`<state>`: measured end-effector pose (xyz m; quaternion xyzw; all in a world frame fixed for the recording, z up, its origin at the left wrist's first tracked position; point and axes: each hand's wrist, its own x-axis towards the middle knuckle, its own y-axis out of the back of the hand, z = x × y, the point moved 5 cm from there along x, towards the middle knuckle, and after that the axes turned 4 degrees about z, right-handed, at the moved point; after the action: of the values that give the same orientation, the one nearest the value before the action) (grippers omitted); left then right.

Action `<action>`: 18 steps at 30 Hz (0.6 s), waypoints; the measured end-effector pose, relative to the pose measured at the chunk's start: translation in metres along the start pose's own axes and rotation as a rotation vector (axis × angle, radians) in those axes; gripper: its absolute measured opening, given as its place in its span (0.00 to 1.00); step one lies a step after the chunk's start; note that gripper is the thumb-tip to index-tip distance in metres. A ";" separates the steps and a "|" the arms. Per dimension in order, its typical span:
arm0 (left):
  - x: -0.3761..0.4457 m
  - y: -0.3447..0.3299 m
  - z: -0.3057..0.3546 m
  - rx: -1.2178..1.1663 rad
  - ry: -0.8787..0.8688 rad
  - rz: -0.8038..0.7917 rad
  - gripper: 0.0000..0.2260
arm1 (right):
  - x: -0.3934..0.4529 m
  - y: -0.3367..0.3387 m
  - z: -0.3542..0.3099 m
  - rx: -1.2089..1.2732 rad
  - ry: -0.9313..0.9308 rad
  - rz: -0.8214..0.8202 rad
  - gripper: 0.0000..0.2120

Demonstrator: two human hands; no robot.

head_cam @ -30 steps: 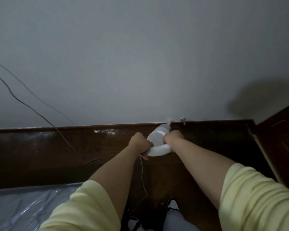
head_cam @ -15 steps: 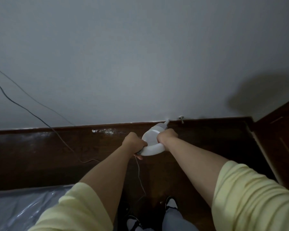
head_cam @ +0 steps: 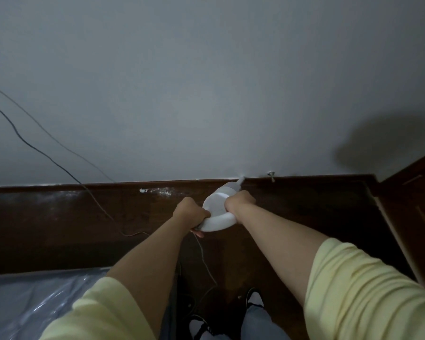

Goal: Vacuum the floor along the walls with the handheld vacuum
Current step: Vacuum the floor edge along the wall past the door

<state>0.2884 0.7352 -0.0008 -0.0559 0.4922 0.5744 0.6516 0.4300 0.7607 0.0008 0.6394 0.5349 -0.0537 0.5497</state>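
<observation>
Head view: the vacuum (head_cam: 219, 212), a small white rounded shell with a looped handle and a narrow nozzle, is held out over the dark floor (head_cam: 84, 229), its nozzle tip right at the seam where the floor meets the grey wall (head_cam: 206, 94). The left hand (head_cam: 190, 213) is wrapped round the rear curve of the handle, fingers curled under it. The right hand (head_cam: 239, 201) grips the body further forward, near the nozzle, knuckles up. A thin cord (head_cam: 204, 256) trails from the back of the vacuum down toward the person's shoes.

It looks like a hard, smooth plastic shell, probably light enough for one hand; two hands likely serve to steady the nozzle against the wall line. The loop is the natural hold. The smooth body may slip if squeezed loosely, and the slim nozzle seems the part most likely to suffer if jammed into the wall.

A second cable (head_cam: 47, 153) runs down the wall onto the floor at left, near white specks (head_cam: 157, 191). A screw (head_cam: 271, 173) sticks out just right of the nozzle. Plastic sheeting (head_cam: 22, 303) covers the lower left.
</observation>
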 end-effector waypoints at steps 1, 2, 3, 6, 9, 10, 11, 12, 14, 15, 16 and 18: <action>0.000 0.002 -0.002 -0.007 0.000 0.001 0.17 | -0.001 -0.002 -0.001 0.001 0.002 -0.004 0.21; 0.000 0.003 -0.004 -0.014 0.000 0.004 0.17 | -0.002 -0.004 -0.002 0.004 0.002 -0.008 0.21; -0.001 0.005 -0.006 -0.016 0.001 0.006 0.16 | -0.003 -0.005 -0.002 0.006 -0.001 -0.011 0.21; -0.001 0.009 -0.010 -0.017 0.000 0.011 0.16 | -0.007 -0.008 -0.005 0.004 -0.005 -0.025 0.21; -0.001 0.012 -0.014 -0.027 0.001 0.017 0.16 | -0.010 -0.012 -0.006 0.004 0.001 -0.024 0.22; -0.001 0.012 -0.014 -0.030 0.002 0.017 0.16 | -0.010 -0.013 -0.007 0.005 0.004 -0.021 0.22; -0.002 0.013 -0.015 -0.031 0.001 0.018 0.16 | -0.011 -0.013 -0.007 0.004 0.008 -0.019 0.22; -0.002 0.014 -0.015 -0.028 -0.002 0.020 0.16 | -0.011 -0.014 -0.008 0.000 0.010 -0.019 0.22; -0.002 0.016 -0.017 -0.024 -0.005 0.026 0.16 | -0.013 -0.015 -0.009 -0.003 0.010 -0.018 0.22; -0.002 0.017 -0.018 -0.026 -0.003 0.027 0.16 | -0.015 -0.015 -0.010 -0.005 0.009 -0.018 0.21; -0.002 0.018 -0.019 -0.030 -0.001 0.028 0.16 | -0.015 -0.016 -0.010 -0.009 0.011 -0.018 0.22; -0.002 0.020 -0.020 -0.033 -0.001 0.026 0.16 | -0.016 -0.019 -0.011 -0.012 0.015 -0.013 0.23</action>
<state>0.2611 0.7272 0.0001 -0.0598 0.4831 0.5910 0.6432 0.4035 0.7555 0.0037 0.6331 0.5434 -0.0493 0.5491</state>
